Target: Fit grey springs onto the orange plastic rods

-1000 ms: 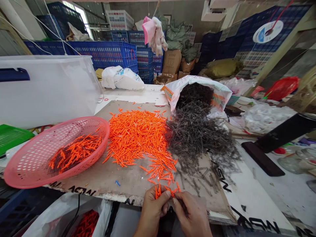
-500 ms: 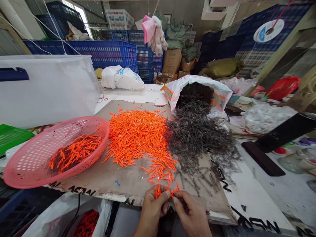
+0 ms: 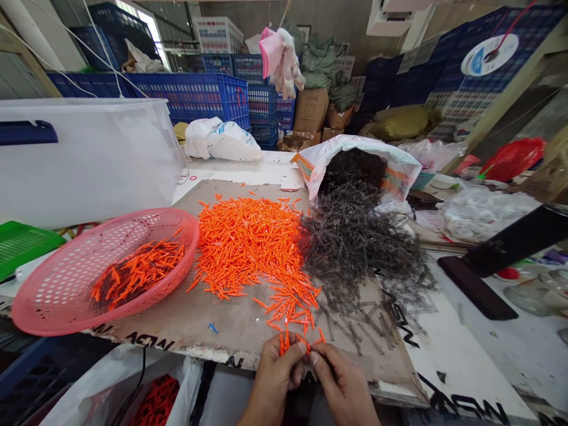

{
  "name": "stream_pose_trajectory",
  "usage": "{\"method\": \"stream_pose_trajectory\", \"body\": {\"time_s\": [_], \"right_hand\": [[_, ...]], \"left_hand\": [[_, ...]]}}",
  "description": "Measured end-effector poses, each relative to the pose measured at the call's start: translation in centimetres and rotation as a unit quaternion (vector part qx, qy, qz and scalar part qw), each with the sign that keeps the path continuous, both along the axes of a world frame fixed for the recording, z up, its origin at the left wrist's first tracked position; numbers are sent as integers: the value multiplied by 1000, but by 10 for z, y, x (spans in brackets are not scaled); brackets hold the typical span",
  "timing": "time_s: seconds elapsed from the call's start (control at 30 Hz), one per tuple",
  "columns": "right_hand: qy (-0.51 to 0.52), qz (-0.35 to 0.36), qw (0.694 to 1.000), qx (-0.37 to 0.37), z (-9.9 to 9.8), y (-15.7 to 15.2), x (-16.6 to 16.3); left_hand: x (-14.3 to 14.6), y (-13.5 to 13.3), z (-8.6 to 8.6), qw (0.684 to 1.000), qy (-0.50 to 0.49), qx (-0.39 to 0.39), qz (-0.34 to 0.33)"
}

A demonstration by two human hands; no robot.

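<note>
Low at the table's front edge, my left hand (image 3: 276, 378) is closed on small pointed orange plastic pieces (image 3: 284, 343), which stick up between its fingers. My right hand (image 3: 341, 378) is closed too, its thumb and forefinger pinching at an orange piece (image 3: 305, 343) where the fingertips of both hands meet. How the far end of that piece sits is hidden by the fingers. Just beyond the hands spreads a large heap of orange pieces (image 3: 248, 242). To its right lies a tangled pile of thin dark coil springs (image 3: 359, 236), some loose ones near my right hand.
A pink perforated basket (image 3: 44, 296) on the left contains more orange pieces with dark strands. The springs spill from a white sack (image 3: 310, 163). Below the table edge, an open white bag (image 3: 95, 384) has red pieces inside. A black stand (image 3: 477, 287) is at right, a translucent bin (image 3: 89, 165) at left.
The whole view has shifted slightly, with the surroundings now a little further right. My hands keep nearly the same pinching pose, fingertips together.
</note>
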State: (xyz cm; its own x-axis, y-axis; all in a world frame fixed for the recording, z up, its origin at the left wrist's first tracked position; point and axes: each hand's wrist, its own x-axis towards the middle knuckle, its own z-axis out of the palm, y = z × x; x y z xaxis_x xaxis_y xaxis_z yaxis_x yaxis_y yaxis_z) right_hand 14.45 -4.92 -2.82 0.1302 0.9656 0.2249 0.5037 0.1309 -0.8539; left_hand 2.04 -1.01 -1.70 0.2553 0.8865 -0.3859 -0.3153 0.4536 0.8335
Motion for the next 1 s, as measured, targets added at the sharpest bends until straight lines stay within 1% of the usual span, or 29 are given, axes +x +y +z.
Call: {"method": "stream_pose_trajectory", "body": {"time_s": [0.1, 0.2, 0.33, 0.4, 0.57, 0.67, 0.8, 0.87, 1.0], "right_hand": [[-3, -13, 1000, 1, 1, -1, -5], [7, -18, 1000, -13, -2, -1, -7], [18, -8, 999, -32, -6, 0, -7], [11, -5, 1000, -22, -6, 0, -7], [11, -27, 999, 20, -4, -1, -5], [-23, -26, 999, 33, -3, -2, -4], [-98, -52, 993, 52, -2, -2, -5], [-105, -58, 992, 42, -3, -2, -5], [-82, -53, 995, 4, -6, -1, -4]], "left_hand": [[0, 0, 1, 1000, -7, -4, -4], [-1, 0, 0, 1000, -14, -7, -6], [-3, 0, -2, 1000, -28, -4, -9], [-3, 1, -1, 999, -32, -2, -11], [-1, -1, 0, 1000, -25, 5, 4], [0, -2, -4, 1000, -11, 0, 12], [1, -1, -8, 1000, -11, -5, 1], [1, 0, -7, 1000, -11, -2, 4], [0, -1, 0, 1000, -8, 3, 9]]}}
